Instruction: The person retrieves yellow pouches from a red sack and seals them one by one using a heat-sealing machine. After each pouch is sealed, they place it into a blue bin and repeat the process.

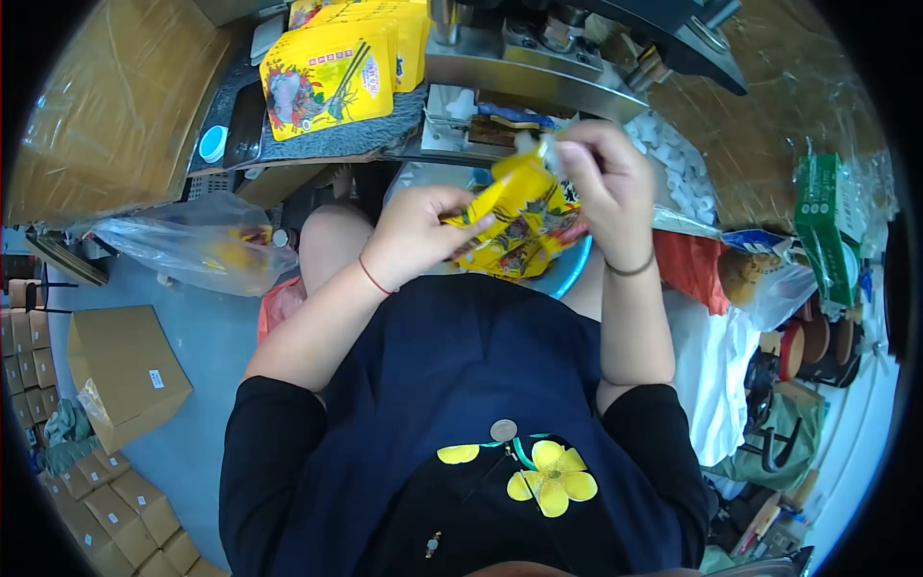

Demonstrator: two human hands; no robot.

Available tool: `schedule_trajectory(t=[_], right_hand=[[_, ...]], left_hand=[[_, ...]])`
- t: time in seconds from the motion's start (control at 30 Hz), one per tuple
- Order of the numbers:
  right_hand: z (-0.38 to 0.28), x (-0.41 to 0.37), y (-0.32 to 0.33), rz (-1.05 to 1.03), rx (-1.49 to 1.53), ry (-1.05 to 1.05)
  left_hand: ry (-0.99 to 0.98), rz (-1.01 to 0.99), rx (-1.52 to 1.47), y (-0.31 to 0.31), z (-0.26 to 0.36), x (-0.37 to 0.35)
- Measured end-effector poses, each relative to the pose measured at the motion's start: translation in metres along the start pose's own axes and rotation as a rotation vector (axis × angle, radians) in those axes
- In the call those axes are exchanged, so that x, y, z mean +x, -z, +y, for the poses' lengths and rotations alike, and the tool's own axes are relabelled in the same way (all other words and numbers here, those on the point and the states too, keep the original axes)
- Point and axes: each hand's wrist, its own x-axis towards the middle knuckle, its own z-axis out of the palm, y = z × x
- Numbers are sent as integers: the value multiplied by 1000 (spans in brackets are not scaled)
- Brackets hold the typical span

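Observation:
A yellow printed pouch (514, 188) is held up in front of my lap, between my two hands. My left hand (423, 234) is closed on its lower left edge with thumb and fingers. My right hand (611, 183) has its fingers curled in a pinch at the pouch's upper end, where a small translucent piece shows by the thumb. Behind and below the pouch, more yellow pouches (510, 255) lie in a blue basin (577, 271) on my lap.
A metal machine (538, 62) stands ahead, with stacked yellow pouches (332, 87) at its left. White plastic pieces (673, 163) are heaped on the right. A clear bag (202, 240) hangs at left above a cardboard box (130, 375). A green box (827, 231) is far right.

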Motion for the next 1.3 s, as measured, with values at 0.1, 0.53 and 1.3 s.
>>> schedule_trajectory(t=[0.1, 0.53, 1.3], right_hand=[[-1, 4, 0, -34, -198, 91], [17, -8, 49, -385, -221, -60], [126, -13, 94, 20, -791, -222]], left_hand=[[-70, -109, -195, -22, -7, 1], [154, -424, -634, -56, -9, 4], [-113, 440, 47, 20, -26, 63]])
